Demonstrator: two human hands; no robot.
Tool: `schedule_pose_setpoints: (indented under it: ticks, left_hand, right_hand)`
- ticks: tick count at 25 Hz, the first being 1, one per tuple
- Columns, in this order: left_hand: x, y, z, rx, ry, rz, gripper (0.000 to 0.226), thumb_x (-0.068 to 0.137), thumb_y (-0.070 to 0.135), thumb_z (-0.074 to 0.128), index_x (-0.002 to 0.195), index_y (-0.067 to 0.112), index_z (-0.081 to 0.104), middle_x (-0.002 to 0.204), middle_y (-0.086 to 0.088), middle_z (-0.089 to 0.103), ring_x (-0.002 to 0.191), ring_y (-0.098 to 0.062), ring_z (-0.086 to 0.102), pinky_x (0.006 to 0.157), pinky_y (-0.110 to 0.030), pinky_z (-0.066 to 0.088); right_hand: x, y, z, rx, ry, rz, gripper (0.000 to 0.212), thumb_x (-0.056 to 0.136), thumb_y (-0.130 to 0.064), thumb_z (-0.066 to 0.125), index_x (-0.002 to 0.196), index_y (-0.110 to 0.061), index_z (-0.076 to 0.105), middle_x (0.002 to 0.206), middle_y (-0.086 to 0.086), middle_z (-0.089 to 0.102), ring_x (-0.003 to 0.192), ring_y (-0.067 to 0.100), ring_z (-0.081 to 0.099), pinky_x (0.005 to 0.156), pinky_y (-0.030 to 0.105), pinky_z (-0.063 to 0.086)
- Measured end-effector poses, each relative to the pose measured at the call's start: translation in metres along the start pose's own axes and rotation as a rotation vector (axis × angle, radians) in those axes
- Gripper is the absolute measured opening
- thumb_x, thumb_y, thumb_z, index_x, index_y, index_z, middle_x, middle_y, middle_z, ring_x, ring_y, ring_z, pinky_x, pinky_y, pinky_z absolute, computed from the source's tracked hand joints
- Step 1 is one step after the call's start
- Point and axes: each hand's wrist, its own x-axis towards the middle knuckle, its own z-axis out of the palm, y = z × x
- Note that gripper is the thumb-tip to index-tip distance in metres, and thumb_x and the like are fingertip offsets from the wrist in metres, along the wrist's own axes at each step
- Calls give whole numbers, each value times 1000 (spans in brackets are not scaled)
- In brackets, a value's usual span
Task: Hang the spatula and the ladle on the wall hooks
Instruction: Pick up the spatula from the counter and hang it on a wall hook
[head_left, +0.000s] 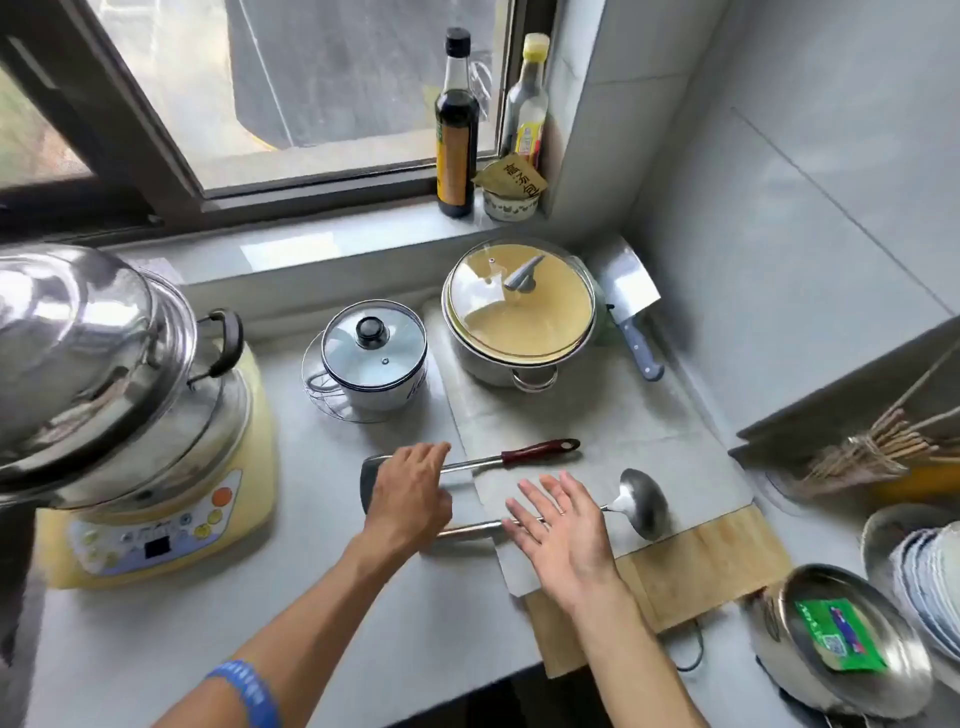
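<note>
A: Nearest first. What is being seen of the hands?

B: The right hand (563, 525) is being held flat and open over the ladle (636, 501), fingers spread, nothing being gripped. The ladle's shaft is being crossed by the palm; whether it is being touched cannot be told.

A: And the left hand (410, 491)?

B: It is being held over the spatula (511, 456), near the blade end, fingers curled down. Whether anything is being gripped cannot be told.

A: Where are both tools being kept?

B: Both are lying flat on the counter (415, 623), side by side, the spatula farther, its red handle pointing right; the ladle's bowl is lying to the right by the board (701, 566).

A: Step?

B: Pick-up is being started, judging by the pose; nothing is being lifted yet.

A: Next move?

B: A closed grip on each handle is being called for, then a lift. Hooks are not being shown, so the wall must be found.

A: Farther back?

B: Two lidded pots (519, 317) are being kept clear of.
</note>
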Motion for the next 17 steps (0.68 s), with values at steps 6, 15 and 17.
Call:
schedule_pose_setpoints:
  ticks: [6,15,17]
  left_hand:
    - [42,-13,49,191,-99,-108,62,74,15,56,135,13,44,132,-11,54,122,-32,46,108,-43,33]
    - [43,-28,92,39,46,-207,46,90,38,63,134,27,55,150,-9,45,141,-36,31,112,-59,22]
    - [42,-30,94,16,81,-201,39,88,33,67,126,29,61,147,-8,48,140,-38,33,111,-60,24]
  right_hand:
    - [75,-18,-6,19,39,215,66,87,-47,58,141,-15,37,137,14,52,119,36,54,92,47,48]
    - [109,-14,-19,77,82,243,57,84,-47,62,127,-11,51,124,15,63,116,33,59,95,47,48]
    - [109,-13,-19,85,84,221,57,82,-48,63,125,-11,53,123,16,64,115,32,61,92,46,49]
